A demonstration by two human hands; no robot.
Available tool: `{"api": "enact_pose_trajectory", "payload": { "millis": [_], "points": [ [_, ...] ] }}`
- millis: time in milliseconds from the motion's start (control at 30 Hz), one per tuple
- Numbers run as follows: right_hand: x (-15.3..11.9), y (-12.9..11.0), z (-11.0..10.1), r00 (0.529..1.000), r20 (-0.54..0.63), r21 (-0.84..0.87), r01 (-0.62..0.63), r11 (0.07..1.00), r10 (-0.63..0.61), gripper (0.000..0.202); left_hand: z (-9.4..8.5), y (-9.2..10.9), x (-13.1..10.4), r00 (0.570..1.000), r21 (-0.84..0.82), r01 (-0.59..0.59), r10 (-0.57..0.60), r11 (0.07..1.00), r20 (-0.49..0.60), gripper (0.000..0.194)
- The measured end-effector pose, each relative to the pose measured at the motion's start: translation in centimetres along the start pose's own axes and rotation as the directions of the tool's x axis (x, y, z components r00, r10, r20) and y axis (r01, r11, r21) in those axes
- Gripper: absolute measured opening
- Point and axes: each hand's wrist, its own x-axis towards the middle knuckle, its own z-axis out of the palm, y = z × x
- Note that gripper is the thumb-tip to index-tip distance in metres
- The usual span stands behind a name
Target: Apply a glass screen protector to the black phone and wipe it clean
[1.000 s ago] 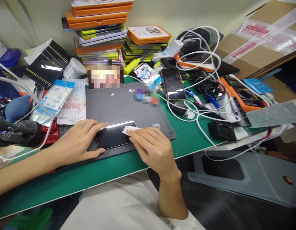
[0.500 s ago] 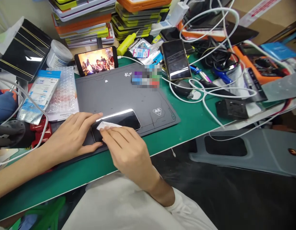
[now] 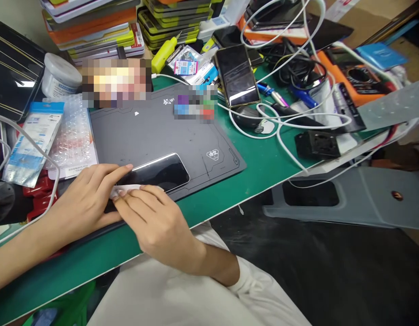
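Now the right hand [image 3: 158,226], fingertips pinched on a folded white wipe [image 3: 126,187], has slid to the glossy black phone's [image 3: 165,173] eight-o'clock end, uncovering glass towards two o'clock, while the half-open left hand [image 3: 82,199] spans that end on the flat grey mat [image 3: 151,131].

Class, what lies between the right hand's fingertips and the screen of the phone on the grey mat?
A white wipe, pinched in the right hand, lies between its fingertips and the black-screened phone, as the head view shows.

left hand [image 3: 83,197] spread, right hand [image 3: 158,224] pinched, forearms [image 3: 29,246] bare
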Motion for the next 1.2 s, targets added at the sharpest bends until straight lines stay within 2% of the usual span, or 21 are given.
{"api": "enact_pose_trajectory", "payload": {
  "millis": [133,233,333,433,533,633,800,900,1033,1133,1200],
  "points": [
    [-1.1,2.8,-1.7,0.992,0.007,0.082,-0.128,0.988,0.128,0.035,0.1,0.3,0.2,1.0,0.02,0.013,-0.012,1.0,-0.014,0.081],
    [-2.4,4.8,-3.0,0.982,-0.022,0.066,-0.187,0.98,0.189,0.044,0.3,0.5,0.3,1.0,0.009,0.023,-0.023,1.0,-0.018,0.081],
    [-3.5,5.7,-3.6,0.975,-0.034,0.038,-0.218,0.975,0.219,0.053,0.4,0.6,0.3,0.999,0.007,0.022,-0.021,1.0,-0.032,0.081],
    [-4.1,5.1,-3.4,0.972,-0.054,0.007,-0.227,0.974,0.227,0.051,0.5,0.6,0.2,0.999,0.003,0.013,-0.013,1.0,-0.043,0.081],
    [-4.2,3.8,-3.0,0.974,-0.056,-0.02,-0.223,0.975,0.221,0.052,0.3,0.5,0.1,0.999,-0.061,0.045,-0.046,0.997,-0.024,0.07],
    [-3.8,2.2,-2.7,0.98,-0.039,0.012,-0.195,0.981,0.195,0.054,0.0,0.6,0.2,0.997,-0.102,0.074,-0.077,0.992,-0.03,0.069],
    [-2.7,-0.3,-1.4,0.989,-0.046,0.084,-0.133,0.988,0.137,0.036,-0.3,1.0,0.5,0.998,-0.035,0.049,-0.05,0.998,-0.047,0.067],
    [-2.2,-1.0,-0.1,0.995,-0.052,0.057,-0.084,0.995,0.087,0.035,-0.2,0.8,0.3,0.995,-0.041,0.092,-0.093,0.995,-0.027,0.068],
    [-2.5,-0.2,0.0,0.996,-0.024,0.096,-0.084,0.992,0.087,0.039,0.0,0.2,0.0,0.995,-0.067,0.096,-0.097,0.993,-0.015,0.075],
    [-3.4,1.7,-1.5,0.983,-0.032,0.143,-0.172,0.975,0.179,0.046,0.0,0.1,0.0,0.995,-0.087,0.095,-0.097,0.992,-0.015,0.08],
    [-4.3,3.2,-2.6,0.971,-0.055,0.108,-0.228,0.968,0.234,0.052,0.0,0.1,0.1,0.995,-0.085,0.093,-0.095,0.992,-0.022,0.079]
  ]
}}
